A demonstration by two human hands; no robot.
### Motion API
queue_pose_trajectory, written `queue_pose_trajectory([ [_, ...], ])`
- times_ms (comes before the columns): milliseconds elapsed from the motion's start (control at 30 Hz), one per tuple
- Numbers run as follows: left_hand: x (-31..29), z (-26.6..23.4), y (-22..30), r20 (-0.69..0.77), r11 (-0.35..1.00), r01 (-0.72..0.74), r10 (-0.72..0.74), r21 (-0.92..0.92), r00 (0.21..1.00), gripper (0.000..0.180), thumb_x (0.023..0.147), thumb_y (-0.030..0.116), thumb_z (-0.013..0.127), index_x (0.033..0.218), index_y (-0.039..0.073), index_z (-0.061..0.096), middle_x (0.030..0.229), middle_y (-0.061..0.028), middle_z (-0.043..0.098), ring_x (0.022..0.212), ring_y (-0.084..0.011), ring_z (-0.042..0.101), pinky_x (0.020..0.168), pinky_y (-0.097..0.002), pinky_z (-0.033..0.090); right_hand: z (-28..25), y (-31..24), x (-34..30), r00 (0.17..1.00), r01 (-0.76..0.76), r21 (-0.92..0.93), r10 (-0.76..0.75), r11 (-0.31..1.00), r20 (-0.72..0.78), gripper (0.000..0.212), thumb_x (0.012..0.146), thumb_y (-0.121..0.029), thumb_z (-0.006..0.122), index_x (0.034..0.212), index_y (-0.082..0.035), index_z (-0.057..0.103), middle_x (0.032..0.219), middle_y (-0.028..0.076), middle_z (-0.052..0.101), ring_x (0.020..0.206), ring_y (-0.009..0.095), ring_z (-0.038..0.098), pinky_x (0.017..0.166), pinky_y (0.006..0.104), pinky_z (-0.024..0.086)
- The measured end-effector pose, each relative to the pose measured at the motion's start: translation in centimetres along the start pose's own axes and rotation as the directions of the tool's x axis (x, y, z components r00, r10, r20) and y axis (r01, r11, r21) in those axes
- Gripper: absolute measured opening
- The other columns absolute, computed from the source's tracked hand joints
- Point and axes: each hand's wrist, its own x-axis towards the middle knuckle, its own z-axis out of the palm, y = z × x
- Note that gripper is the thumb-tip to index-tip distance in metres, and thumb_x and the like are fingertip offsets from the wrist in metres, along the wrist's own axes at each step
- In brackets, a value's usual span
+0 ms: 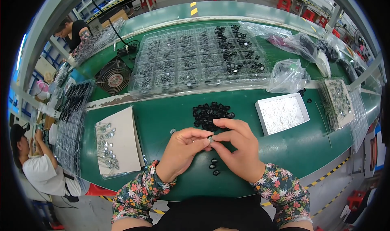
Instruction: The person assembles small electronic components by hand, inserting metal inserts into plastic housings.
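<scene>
My left hand (183,151) and my right hand (240,149) meet over the green table (162,117). Between their fingertips they pinch a small round silvery part (211,139), mostly covered by the fingers. Just beyond them is a heap of small black ring-like parts (209,111). Nearer to me, below the fingers, a few black round pieces (213,166) lie in a short row. A small silvery disc (173,131) lies beside my left hand. Flowered sleeves cover both forearms.
At left, a beige board (118,129) carries several silvery discs with thin wires. A white box (282,113) of tiny white pieces stands right. Behind are transparent compartment trays (189,74), a small fan (113,77) and plastic bags (287,74). A person (44,166) works at far left.
</scene>
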Motion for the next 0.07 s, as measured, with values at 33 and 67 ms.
queue_pose_trajectory([
  [33, -0.02, -0.14, -0.06, 0.004, 0.999, -0.021, 0.021, 0.043, 1.0, 0.02, 0.09, -0.002, 0.063, 0.11, -0.001, 0.066, 0.104, -0.0116, 0.068, 0.092, -0.0171, 0.066, 0.083, -0.0282, 0.054, 0.23, 0.04, -0.15, 0.994, -0.113, 0.105, 0.113, 0.988, 0.003, 0.021, 0.073, -0.004, 0.075, 0.092, -0.008, 0.067, 0.119, 0.011, 0.064, 0.101, 0.03, 0.063, 0.086, 0.0412, 0.046],
  [67, 0.0, -0.31, -0.18, 0.011, 0.996, -0.042, 0.041, 0.084, 0.999, 0.02, 0.09, -0.002, 0.063, 0.11, 0.0, 0.066, 0.106, -0.0119, 0.068, 0.093, -0.0174, 0.066, 0.084, -0.0286, 0.054, 0.36, 0.36, -0.41, 0.981, -0.192, 0.197, 0.188, 0.961, 0.037, 0.021, 0.075, -0.007, 0.076, 0.094, -0.011, 0.067, 0.12, 0.012, 0.064, 0.103, 0.032, 0.062, 0.088, 0.0419, 0.046],
])
